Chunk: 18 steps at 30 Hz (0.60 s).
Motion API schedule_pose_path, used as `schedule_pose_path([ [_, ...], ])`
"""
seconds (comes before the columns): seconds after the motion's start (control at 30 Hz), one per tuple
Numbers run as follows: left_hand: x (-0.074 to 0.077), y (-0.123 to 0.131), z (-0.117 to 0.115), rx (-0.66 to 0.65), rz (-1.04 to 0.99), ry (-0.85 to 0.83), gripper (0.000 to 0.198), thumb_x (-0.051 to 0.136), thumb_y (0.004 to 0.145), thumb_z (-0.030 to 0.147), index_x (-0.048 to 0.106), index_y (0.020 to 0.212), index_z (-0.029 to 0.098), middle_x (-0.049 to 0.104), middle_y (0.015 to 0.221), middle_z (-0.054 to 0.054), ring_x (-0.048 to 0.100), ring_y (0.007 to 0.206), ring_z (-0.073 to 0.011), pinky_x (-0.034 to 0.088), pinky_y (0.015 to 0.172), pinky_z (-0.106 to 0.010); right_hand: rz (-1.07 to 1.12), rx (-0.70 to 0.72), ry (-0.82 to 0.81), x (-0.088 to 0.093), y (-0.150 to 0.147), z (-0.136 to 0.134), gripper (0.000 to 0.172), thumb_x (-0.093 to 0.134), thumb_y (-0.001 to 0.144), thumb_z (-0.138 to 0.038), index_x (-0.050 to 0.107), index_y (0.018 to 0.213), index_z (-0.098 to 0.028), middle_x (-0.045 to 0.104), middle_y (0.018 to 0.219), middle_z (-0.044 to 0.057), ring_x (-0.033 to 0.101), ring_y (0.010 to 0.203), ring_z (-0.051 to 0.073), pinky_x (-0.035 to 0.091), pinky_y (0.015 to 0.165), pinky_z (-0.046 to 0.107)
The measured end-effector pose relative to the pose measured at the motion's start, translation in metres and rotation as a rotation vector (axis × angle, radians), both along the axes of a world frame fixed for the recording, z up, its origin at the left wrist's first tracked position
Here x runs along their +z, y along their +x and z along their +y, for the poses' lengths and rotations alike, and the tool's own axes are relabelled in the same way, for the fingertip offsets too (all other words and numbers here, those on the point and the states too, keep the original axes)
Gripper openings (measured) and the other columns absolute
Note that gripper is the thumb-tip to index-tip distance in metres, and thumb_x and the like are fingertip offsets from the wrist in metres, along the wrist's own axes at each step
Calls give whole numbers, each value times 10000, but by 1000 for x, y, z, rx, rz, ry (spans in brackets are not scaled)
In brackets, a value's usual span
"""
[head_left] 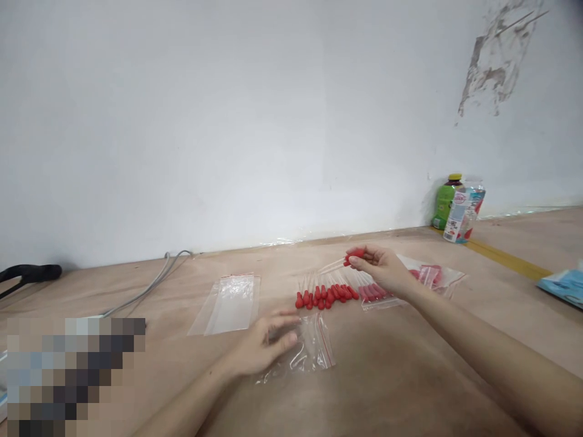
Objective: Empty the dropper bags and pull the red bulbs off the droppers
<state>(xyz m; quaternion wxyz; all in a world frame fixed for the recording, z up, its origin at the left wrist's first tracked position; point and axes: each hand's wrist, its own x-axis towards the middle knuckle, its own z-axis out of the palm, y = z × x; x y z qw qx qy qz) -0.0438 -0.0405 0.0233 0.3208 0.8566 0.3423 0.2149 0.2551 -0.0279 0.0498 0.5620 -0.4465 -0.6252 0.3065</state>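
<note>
My right hand [376, 267] pinches red-bulbed droppers [354, 257] by their bulbs, their thin clear tubes pointing left; how many I cannot tell exactly. Beneath it, several more droppers [324, 296] lie in a row with their red bulbs toward me. My left hand [266, 340] is over the near edge of a clear zip bag [314, 346], thumb and fingers apart; whether it touches the bag is unclear. Under my right wrist lies a filled zip bag [371, 294] with red bulbs inside, partly hidden by my hand.
A stack of clear zip bags [230, 303] lies left of the droppers. Another filled bag [432, 276] is on the right. Farther back stand a green bottle [443, 203] and a clear labelled bottle [464, 212]. A grey cable [155, 284] and a blue packet [565, 285] flank the table.
</note>
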Motion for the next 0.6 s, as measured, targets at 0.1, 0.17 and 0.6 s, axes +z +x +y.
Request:
schedule_pose_path([
  [0.1,-4,13,26,195,-175,-57,443,530,794,434,534,1176,210,461,1294,-81,403,1204,-261,309,1021,-427,-274,-93,204,-14,-24,11,212,535,791,-310,586,937,-165,642,856,58,586,784,159,461,743,312],
  [0.17,-12,24,43,227,-242,-171,574,630,716,423,491,1214,173,453,1294,-128,434,1175,-289,347,988,-445,-523,-104,318,-24,-42,18,196,458,834,-207,574,984,-154,633,910,80,571,828,166,447,776,323],
  [0.6,-36,37,51,133,-311,-160,620,673,695,323,438,1248,170,469,1280,-117,448,1169,-260,320,1020,-431,-815,100,242,-38,-61,27,317,610,715,-173,592,1030,-135,637,937,99,567,892,215,433,793,328],
])
